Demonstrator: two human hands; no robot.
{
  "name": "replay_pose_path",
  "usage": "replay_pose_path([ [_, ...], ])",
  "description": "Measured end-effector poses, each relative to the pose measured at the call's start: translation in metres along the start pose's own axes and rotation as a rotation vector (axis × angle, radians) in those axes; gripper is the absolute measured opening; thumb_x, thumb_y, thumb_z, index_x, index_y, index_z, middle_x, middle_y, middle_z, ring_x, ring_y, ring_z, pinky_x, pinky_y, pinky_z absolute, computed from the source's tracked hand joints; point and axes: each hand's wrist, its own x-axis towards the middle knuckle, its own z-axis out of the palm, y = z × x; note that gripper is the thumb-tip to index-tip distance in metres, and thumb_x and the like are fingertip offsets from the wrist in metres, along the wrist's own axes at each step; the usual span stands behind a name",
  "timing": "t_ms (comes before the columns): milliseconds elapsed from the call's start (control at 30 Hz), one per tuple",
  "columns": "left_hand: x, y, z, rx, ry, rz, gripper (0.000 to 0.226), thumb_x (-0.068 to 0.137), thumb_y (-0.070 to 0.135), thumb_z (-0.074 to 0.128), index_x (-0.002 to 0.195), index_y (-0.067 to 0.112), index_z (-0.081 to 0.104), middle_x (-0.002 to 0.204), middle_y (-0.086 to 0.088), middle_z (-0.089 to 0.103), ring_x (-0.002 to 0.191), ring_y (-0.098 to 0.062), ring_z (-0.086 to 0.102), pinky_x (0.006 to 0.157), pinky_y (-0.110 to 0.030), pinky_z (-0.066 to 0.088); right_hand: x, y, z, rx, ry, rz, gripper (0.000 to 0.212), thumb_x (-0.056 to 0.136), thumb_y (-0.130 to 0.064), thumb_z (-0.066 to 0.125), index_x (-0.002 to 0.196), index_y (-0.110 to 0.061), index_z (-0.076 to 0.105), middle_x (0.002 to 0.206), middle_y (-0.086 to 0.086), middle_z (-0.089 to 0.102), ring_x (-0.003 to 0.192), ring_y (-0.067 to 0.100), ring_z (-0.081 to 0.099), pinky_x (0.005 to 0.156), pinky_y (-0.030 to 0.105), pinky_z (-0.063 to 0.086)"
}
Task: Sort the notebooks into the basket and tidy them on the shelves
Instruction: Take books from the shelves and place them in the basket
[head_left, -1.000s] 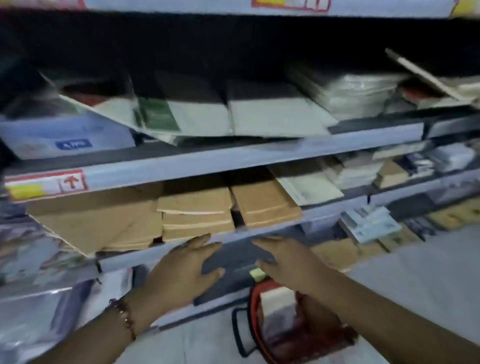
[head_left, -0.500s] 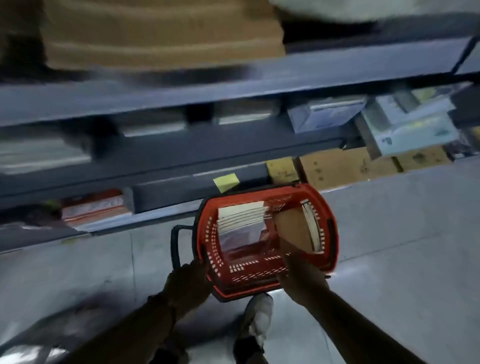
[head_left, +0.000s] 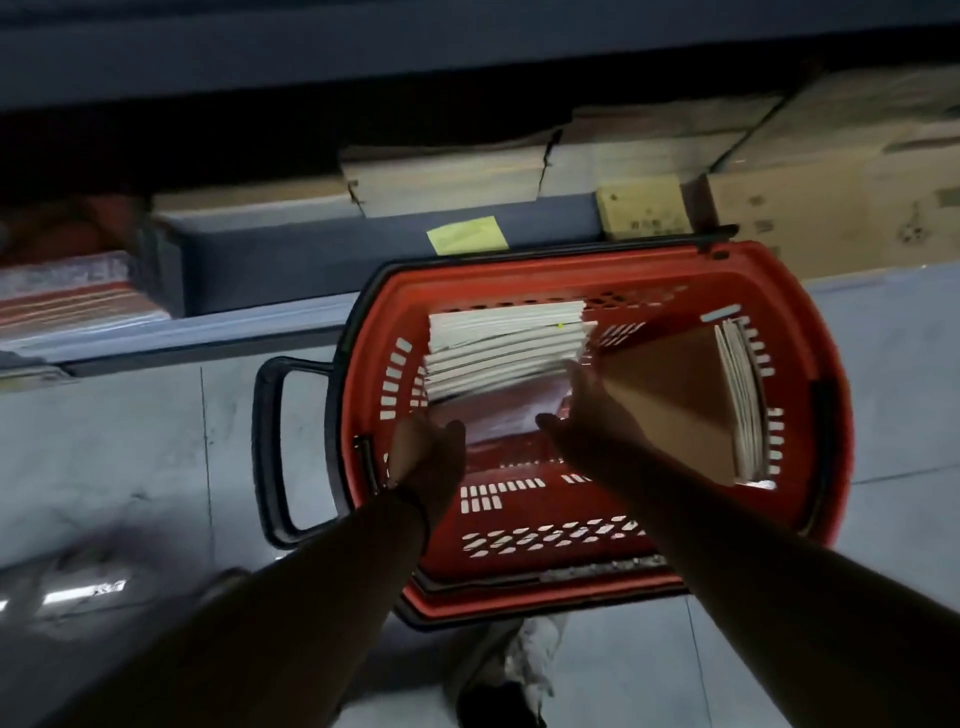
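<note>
The red basket stands on the grey floor, against the bottom shelf's front edge.

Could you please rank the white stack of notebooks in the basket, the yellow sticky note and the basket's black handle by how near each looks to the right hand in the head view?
From the right hand:
1. White stack of notebooks, just up-left of the fingertips, inside the red basket.
2. Yellow sticky note, on the shelf edge beyond the basket.
3. Black handle, outside the basket's left end.
</note>
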Motion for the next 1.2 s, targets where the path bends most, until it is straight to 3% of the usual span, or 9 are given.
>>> replay_pose_path([
  [267, -0.016, -0.013, 0.002, 0.117, -0.204, 0.163, 0.028, 0.090, 0.032, 0.062, 0.107, 0.009, 0.067, 0.099, -0.011, 0.070, 0.091, -0.023, 0.067, 0.083, -0.042, 0.056, 0.001, 0.017, -0.006, 0.138, 0.116, 0.009, 0.042, 0.084, -0.018, 0.069, 0.120, -0.021, 0.048, 0.109, 0.002, 0.066, 0.085, 0.016, 0.063, 0.070, 0.032, 0.052],
  [400, -0.047, 0.026, -0.038, 0.182, -0.198, 0.393, 0.030, 0.103, 0.033, 0.049, 0.130, 0.026, 0.059, 0.109, 0.015, 0.062, 0.088, 0.005, 0.057, 0.072, -0.003, 0.036, -0.022, 0.019, -0.032, 0.199, 0.084, 0.028, 0.068, 0.071, -0.027, 0.084, 0.128, -0.015, 0.049, 0.113, 0.001, 0.063, 0.098, 0.019, 0.063, 0.082, 0.039, 0.057],
  [500, -0.081, 0.064, -0.097, 0.039, -0.280, 0.451, 0.025, 0.102, 0.034, 0.053, 0.125, 0.031, 0.061, 0.100, 0.035, 0.061, 0.090, 0.014, 0.060, 0.071, -0.001, 0.040, -0.056, 0.008, -0.067, 0.426, -0.006, 0.021, 0.052, 0.073, -0.026, 0.087, 0.114, -0.017, 0.056, 0.099, -0.006, 0.061, 0.085, 0.011, 0.063, 0.062, 0.012, 0.054],
  [567, -0.105, 0.087, -0.143, -0.086, -0.352, 0.467, 0.012, 0.099, 0.037, 0.057, 0.107, 0.033, 0.064, 0.091, 0.027, 0.070, 0.089, 0.008, 0.067, 0.076, -0.011, 0.051, -0.092, -0.008, -0.093, 0.574, -0.155, -0.023, 0.036, 0.083, -0.007, 0.076, 0.109, -0.021, 0.056, 0.101, -0.010, 0.059, 0.086, 0.005, 0.060, 0.059, 0.006, 0.049],
  [667, -0.140, 0.127, -0.221, -0.230, -0.346, 0.412, 0.031, 0.088, 0.054, 0.060, 0.103, 0.027, 0.068, 0.099, 0.002, 0.075, 0.092, -0.020, 0.073, 0.080, -0.048, 0.060, -0.144, -0.035, -0.136, 0.639, -0.261, -0.084, 0.028, 0.088, -0.010, 0.071, 0.114, -0.016, 0.067, 0.117, -0.006, 0.069, 0.110, 0.014, 0.064, 0.092, 0.026, 0.055],
  [867, -0.241, 0.201, -0.364, -0.403, -0.191, 0.363, 0.022, 0.098, 0.031, 0.053, 0.109, 0.021, 0.070, 0.098, 0.002, 0.077, 0.086, -0.018, 0.074, 0.067, -0.030, 0.061, -0.273, -0.122, -0.214, 0.832, -0.266, -0.126, 0.029, 0.097, -0.014, 0.060, 0.124, -0.021, 0.065, 0.121, -0.002, 0.072, 0.109, 0.020, 0.069, 0.096, 0.044, 0.055],
  [967, -0.305, 0.208, -0.428, -0.398, -0.304, 0.351, 0.023, 0.092, 0.032, 0.064, 0.115, 0.029, 0.066, 0.100, 0.007, 0.076, 0.086, -0.015, 0.072, 0.067, -0.030, 0.060, -0.333, -0.179, -0.246, 0.893, -0.211, -0.175, 0.028, 0.097, -0.013, 0.060, 0.124, -0.020, 0.064, 0.120, 0.001, 0.072, 0.111, 0.025, 0.068, 0.101, 0.054, 0.050],
  [1100, -0.386, 0.200, -0.494, -0.322, -0.525, 0.221, 0.062, 0.069, 0.053, 0.086, 0.123, 0.034, 0.062, 0.100, 0.006, 0.075, 0.083, -0.009, 0.068, 0.072, -0.031, 0.057, -0.406, -0.259, -0.288, 0.963, -0.195, -0.344, 0.030, 0.095, -0.012, 0.061, 0.125, -0.019, 0.064, 0.124, 0.007, 0.070, 0.117, 0.032, 0.065, 0.105, 0.058, 0.045],
  [1200, -0.426, 0.197, -0.531, -0.409, -0.515, 0.146, 0.083, 0.072, 0.031, 0.087, 0.141, 0.023, 0.041, 0.133, -0.029, 0.057, 0.077, -0.003, 0.071, 0.062, -0.015, 0.054, -0.454, -0.313, -0.307, 0.882, -0.206, -0.446, 0.026, 0.093, -0.008, 0.063, 0.119, -0.012, 0.063, 0.115, 0.008, 0.073, 0.105, 0.028, 0.069, 0.092, 0.047, 0.055],
])
